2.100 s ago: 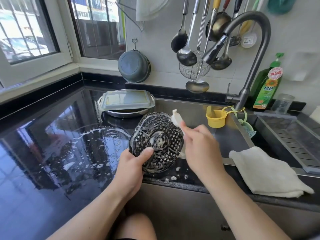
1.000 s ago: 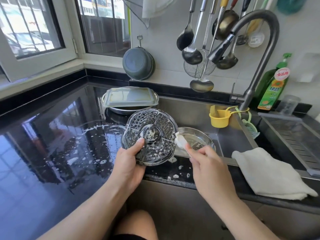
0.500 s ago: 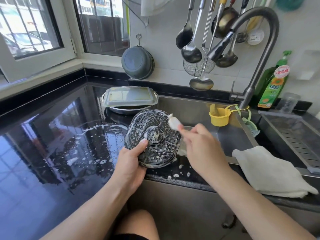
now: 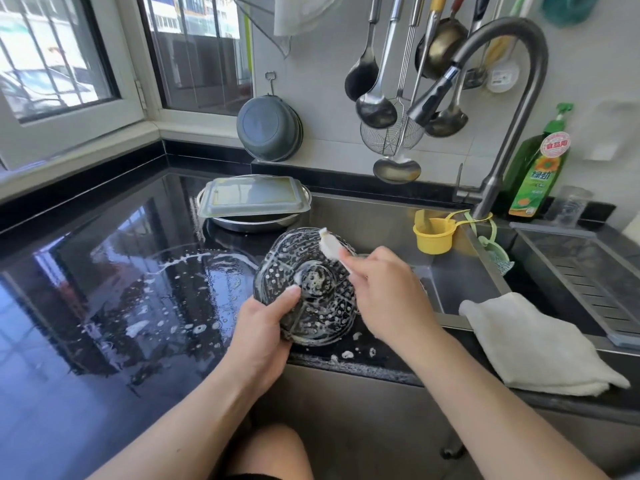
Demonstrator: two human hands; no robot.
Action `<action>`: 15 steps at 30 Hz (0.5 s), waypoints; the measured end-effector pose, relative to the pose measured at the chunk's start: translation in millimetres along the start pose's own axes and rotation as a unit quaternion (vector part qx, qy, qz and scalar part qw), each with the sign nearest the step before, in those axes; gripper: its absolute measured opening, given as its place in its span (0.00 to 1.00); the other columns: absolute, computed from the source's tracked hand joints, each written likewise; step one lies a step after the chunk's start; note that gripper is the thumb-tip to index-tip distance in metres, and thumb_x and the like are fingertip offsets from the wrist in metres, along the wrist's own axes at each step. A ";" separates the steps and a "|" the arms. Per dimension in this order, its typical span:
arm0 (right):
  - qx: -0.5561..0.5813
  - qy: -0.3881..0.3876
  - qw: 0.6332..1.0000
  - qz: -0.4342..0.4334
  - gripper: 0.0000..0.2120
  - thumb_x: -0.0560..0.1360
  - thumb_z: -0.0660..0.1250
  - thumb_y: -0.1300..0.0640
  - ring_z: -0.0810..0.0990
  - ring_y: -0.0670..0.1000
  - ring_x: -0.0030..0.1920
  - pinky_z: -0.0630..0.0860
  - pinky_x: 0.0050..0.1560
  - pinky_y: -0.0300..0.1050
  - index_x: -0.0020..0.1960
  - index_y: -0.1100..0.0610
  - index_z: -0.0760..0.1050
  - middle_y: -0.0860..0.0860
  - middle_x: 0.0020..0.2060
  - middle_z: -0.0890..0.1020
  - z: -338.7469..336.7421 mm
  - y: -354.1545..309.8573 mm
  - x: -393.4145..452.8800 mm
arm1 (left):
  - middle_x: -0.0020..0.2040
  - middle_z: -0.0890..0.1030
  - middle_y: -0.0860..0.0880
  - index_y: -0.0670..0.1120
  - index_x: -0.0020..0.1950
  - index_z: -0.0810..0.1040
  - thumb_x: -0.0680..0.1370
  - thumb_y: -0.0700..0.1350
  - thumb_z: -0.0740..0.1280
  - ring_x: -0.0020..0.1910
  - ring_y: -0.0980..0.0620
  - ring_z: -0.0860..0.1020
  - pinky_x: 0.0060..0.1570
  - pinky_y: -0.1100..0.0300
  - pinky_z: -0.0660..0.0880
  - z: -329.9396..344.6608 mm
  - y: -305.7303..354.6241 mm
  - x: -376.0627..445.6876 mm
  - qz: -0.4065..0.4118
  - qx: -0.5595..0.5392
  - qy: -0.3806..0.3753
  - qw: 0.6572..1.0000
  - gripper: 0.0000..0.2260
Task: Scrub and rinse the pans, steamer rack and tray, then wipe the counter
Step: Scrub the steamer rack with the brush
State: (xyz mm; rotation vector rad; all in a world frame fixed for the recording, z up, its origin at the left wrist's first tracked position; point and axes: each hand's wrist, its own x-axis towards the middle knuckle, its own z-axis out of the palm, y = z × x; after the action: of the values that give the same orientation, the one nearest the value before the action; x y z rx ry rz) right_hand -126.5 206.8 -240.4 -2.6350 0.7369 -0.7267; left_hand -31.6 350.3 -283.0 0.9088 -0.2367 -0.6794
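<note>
steamer rack [image 4: 313, 299]: perforated metal, soapy | counter [image 4: 104, 289]: glossy black stone, wet | cloth [image 4: 533, 344]: matt, nubby

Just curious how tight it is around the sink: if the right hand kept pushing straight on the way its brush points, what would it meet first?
Probably the upturned tray on its round pan, beyond the steamer rack. The right hand aims the brush up-left over the rack's rim; depth is unclear.

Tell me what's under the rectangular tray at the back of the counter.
The rectangular tray lies upside down on a round metal pan; only the pan's rim and front wall show. Whatever is inside the pan is covered by the tray.
</note>
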 end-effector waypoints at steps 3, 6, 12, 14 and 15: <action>0.036 -0.059 0.993 -0.096 0.21 0.83 0.62 0.54 0.74 0.51 0.42 0.76 0.43 0.52 0.72 0.35 0.71 0.45 0.43 0.70 2.7 -22.5 -12.7 | 0.58 0.83 0.33 0.35 0.62 0.80 0.81 0.34 0.63 0.59 0.34 0.82 0.64 0.38 0.76 -2.6 -0.9 0.2 0.007 0.017 -0.011 1.000 0.11; 0.001 -0.044 0.995 -0.090 0.20 0.84 0.61 0.53 0.74 0.51 0.41 0.76 0.40 0.52 0.71 0.35 0.72 0.46 0.43 0.71 -0.4 -20.6 -2.7 | 0.58 0.83 0.33 0.36 0.63 0.80 0.82 0.34 0.63 0.59 0.35 0.82 0.60 0.41 0.78 -3.1 -1.3 -0.1 0.015 0.028 -0.021 0.999 0.12; 0.001 -0.051 0.991 -0.123 0.23 0.83 0.60 0.55 0.74 0.54 0.39 0.75 0.39 0.53 0.73 0.35 0.68 0.47 0.43 0.69 8.4 -40.0 -11.0 | 0.57 0.83 0.32 0.36 0.60 0.81 0.81 0.33 0.63 0.56 0.35 0.83 0.56 0.43 0.81 -3.9 -1.6 3.0 0.027 0.019 -0.012 0.999 0.11; -0.016 -0.040 0.994 -0.100 0.23 0.83 0.60 0.55 0.74 0.54 0.39 0.75 0.39 0.52 0.73 0.34 0.68 0.47 0.43 0.69 8.3 -34.3 -2.2 | 0.57 0.83 0.33 0.36 0.61 0.81 0.81 0.33 0.63 0.57 0.35 0.83 0.57 0.42 0.80 -4.5 -2.0 3.2 0.026 0.025 -0.017 0.999 0.11; -0.030 -0.013 0.998 -0.056 0.23 0.83 0.60 0.56 0.74 0.54 0.39 0.75 0.39 0.51 0.73 0.35 0.69 0.47 0.43 0.69 5.3 -27.1 8.1 | 0.57 0.83 0.33 0.36 0.62 0.80 0.81 0.34 0.63 0.58 0.35 0.83 0.59 0.41 0.79 -3.8 -2.6 2.2 0.024 0.029 -0.020 0.999 0.11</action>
State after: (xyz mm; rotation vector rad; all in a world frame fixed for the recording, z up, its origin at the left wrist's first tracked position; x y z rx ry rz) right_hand -106.9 225.4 -230.4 -2.7530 0.6179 -0.7094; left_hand -29.3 350.2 -287.5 0.9426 -0.3147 -0.6496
